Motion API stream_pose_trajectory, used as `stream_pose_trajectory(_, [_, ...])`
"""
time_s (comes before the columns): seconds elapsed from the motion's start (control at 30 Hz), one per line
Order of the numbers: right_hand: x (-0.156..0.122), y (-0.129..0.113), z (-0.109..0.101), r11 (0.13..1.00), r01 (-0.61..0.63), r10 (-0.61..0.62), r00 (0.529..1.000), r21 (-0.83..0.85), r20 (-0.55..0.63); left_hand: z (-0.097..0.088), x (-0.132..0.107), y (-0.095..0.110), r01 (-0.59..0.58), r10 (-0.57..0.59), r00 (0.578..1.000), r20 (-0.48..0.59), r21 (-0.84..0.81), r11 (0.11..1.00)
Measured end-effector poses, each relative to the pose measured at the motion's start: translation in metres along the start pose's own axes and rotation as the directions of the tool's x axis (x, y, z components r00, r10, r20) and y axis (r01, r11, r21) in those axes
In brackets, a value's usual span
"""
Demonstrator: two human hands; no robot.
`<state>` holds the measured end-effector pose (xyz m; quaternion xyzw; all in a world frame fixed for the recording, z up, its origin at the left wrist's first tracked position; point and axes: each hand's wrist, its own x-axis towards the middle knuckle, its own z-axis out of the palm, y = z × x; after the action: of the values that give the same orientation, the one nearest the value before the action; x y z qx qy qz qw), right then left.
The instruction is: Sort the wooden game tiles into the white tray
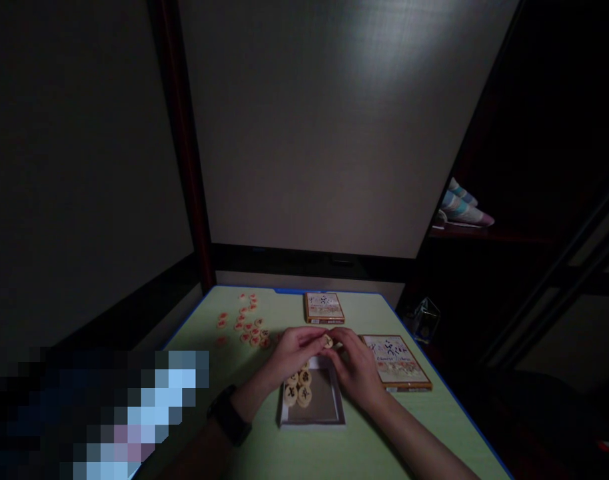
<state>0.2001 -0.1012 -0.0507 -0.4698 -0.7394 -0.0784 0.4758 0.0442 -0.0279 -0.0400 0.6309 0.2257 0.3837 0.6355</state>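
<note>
My left hand (293,352) and my right hand (354,368) meet above a shallow white box tray (322,405) on the green table (264,440). Between their fingertips they pinch one round cream game piece (327,341) with a dark character. Several similar discs with black characters (298,389) lie stacked in the tray's far left corner. My left wrist wears a dark watch (229,415).
Several discs with red characters (244,323) lie scattered at the table's far left. Two orange-edged printed boxes lie flat, one at the far edge (324,307) and one to the right (395,361). A small glass container (425,319) stands past the right edge. Walls are close behind.
</note>
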Motion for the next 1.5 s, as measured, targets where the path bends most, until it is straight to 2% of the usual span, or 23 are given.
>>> stream_pose_trajectory(0.17, [0.0019,-0.0039,-0.0018,1.000,0.023,-0.023,1.000,0.009,0.003,-0.0032,0.0025,-0.0084,0.009,-0.009,0.999,-0.035,-0.011,1.000])
stream_pose_trajectory(0.4, [0.0015,-0.0051,-0.0014,0.998,0.034,-0.035,0.999,-0.052,-0.015,-0.0027,0.0024,-0.0065,0.033,-0.034,0.999,-0.038,-0.021,0.999])
stream_pose_trajectory(0.9, [0.0024,-0.0077,-0.0041,0.988,0.007,0.010,0.994,-0.155,0.110,-0.0032,0.0020,-0.0047,0.054,-0.055,0.998,-0.039,-0.037,0.998])
stream_pose_trajectory(1.5, [0.0011,-0.0098,-0.0035,0.991,0.016,-0.006,0.997,-0.131,0.077,0.0013,0.0002,-0.0006,0.064,-0.063,0.998,-0.020,0.041,0.997])
